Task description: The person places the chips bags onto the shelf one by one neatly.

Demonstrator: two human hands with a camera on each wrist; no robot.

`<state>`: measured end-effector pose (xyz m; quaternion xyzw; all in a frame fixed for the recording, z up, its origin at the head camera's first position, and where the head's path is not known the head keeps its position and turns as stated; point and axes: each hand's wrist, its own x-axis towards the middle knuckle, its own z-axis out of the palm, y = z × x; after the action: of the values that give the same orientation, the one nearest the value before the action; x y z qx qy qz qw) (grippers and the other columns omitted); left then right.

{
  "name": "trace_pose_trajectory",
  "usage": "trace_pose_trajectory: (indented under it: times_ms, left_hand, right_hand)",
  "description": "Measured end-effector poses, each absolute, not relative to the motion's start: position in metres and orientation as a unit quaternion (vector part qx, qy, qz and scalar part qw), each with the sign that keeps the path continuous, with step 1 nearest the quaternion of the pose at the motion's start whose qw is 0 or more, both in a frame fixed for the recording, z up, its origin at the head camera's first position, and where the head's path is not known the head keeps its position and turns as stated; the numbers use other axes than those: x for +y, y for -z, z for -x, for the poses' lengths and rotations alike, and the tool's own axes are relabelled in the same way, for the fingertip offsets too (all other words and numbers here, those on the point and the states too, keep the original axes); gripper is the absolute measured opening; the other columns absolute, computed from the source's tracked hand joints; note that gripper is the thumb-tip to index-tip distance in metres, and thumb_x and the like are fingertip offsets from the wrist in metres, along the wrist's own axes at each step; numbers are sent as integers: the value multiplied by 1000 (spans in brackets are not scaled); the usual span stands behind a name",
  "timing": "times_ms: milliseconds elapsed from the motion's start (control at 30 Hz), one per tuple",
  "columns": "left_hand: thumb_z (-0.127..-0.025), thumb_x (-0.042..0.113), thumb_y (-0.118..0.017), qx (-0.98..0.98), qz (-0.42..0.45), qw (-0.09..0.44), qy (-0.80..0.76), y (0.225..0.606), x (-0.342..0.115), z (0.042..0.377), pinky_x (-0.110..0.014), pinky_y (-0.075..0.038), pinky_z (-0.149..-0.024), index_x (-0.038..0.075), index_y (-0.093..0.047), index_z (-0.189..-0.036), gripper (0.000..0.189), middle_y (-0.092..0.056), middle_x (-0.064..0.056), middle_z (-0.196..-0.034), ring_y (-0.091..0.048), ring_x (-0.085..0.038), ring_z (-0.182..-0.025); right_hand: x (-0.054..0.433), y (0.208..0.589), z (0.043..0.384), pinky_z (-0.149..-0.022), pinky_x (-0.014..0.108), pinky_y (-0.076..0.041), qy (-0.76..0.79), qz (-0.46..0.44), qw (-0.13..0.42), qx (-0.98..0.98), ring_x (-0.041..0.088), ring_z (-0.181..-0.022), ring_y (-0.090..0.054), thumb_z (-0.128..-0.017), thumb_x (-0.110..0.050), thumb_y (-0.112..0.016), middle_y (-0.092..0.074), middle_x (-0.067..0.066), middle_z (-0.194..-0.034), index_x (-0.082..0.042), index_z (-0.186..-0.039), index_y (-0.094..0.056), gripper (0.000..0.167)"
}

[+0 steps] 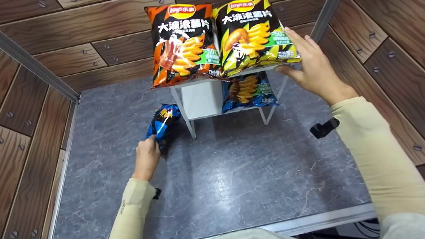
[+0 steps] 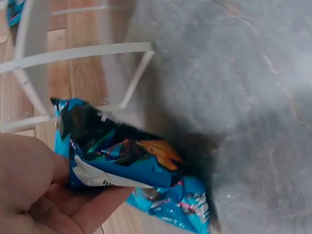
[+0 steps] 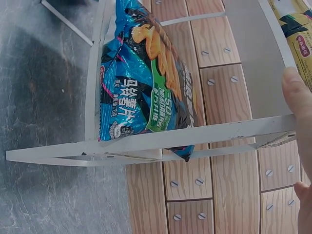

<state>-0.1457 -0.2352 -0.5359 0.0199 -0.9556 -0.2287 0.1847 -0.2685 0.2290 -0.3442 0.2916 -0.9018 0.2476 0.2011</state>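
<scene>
My left hand (image 1: 147,156) grips a blue chip bag (image 1: 162,124), which hangs tilted beside the left legs of a white two-tier rack (image 1: 202,99). In the left wrist view the fingers (image 2: 97,209) hold this bag by its end. My right hand (image 1: 313,66) rests at the rack's top right corner, fingers extended against the side of the yellow chip bag (image 1: 252,43) and thumb lower, by the shelf edge. To its left on the top shelf lies an orange chip bag (image 1: 182,56). Another blue chip bag (image 3: 141,83) lies on the right part of the lower shelf.
Grey marble-look floor (image 1: 232,166) spreads around the rack. Wood-patterned panels (image 1: 113,53) enclose it at the back and both sides. A pale metal edge (image 1: 318,219) runs along the front, with dark cables at the lower right.
</scene>
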Motion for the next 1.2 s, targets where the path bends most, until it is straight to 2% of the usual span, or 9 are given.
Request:
trace_pose_trajectory:
  times_ms: [100,300,400,500,633,767,933,1067,1200]
  left_hand:
    - [-94,1,-52,-951,-44,138,271,525,-238,147,-54,-50,-56,-4,-70,-91,18,-69,-27,-77,-64,-42,-63]
    - [-99,7,-52,-908,-104,33,404,510,-245,150,-28,-55,-57,-2,-73,-104,23,-74,-19,-85,-69,-17,-65]
    - [-102,8,-50,-847,-133,-21,514,511,-249,151,-24,-60,-67,-5,-69,-113,25,-74,-18,-95,-71,-11,-73]
    - [-103,7,-47,-775,-155,-58,610,518,-253,151,-25,-60,-73,-10,-62,-119,28,-73,-11,-93,-70,-8,-77]
    - [-104,6,-43,-698,-166,-79,692,535,-259,152,-22,-59,-71,-14,-54,-126,31,-71,-1,-86,-69,-6,-76]
    - [-106,7,-39,-633,-184,-98,746,554,-267,154,-20,-56,-68,-14,-46,-133,35,-70,1,-86,-65,-6,-74]
    - [-105,8,-41,-615,-226,-115,746,572,-280,156,-22,-58,-79,-13,-40,-141,42,-70,1,-91,-69,-6,-82]
    - [-102,10,-51,-661,-264,-96,696,579,-287,155,-22,-59,-78,-12,-43,-142,46,-70,-7,-101,-68,-3,-78]
    - [-102,6,-50,-720,-272,-79,634,582,-290,153,-22,-59,-75,-10,-45,-141,43,-62,-24,-129,-64,-1,-78]
  right_hand:
    - [229,344,269,-126,42,-13,-245,-293,201,-902,28,-149,-33,-87,-24,-76,-31,8,-162,-12,-157,-29,86]
    - [230,344,268,-127,42,-13,-246,-293,201,-902,28,-149,-32,-87,-24,-76,-30,8,-163,-13,-157,-28,86]
    - [230,344,268,-127,42,-13,-248,-293,200,-901,27,-149,-32,-87,-24,-76,-31,8,-162,-13,-157,-29,85]
    - [229,344,269,-126,42,-13,-248,-293,200,-902,27,-149,-32,-87,-25,-76,-31,8,-162,-13,-157,-29,85]
    - [229,344,269,-126,43,-13,-248,-292,201,-902,28,-149,-33,-87,-26,-76,-31,9,-162,-12,-157,-29,86]
    - [230,345,269,-126,43,-13,-248,-292,202,-902,28,-148,-33,-87,-27,-76,-31,9,-162,-12,-157,-29,85]
    - [230,345,269,-127,42,-12,-245,-292,200,-903,28,-149,-33,-88,-27,-75,-30,8,-163,-12,-157,-28,85]
    - [230,345,269,-127,42,-12,-244,-293,201,-902,28,-149,-33,-88,-26,-75,-30,7,-163,-12,-157,-28,85]
    - [230,344,269,-127,43,-13,-243,-293,201,-902,27,-149,-32,-88,-26,-75,-29,7,-163,-12,-157,-28,85]
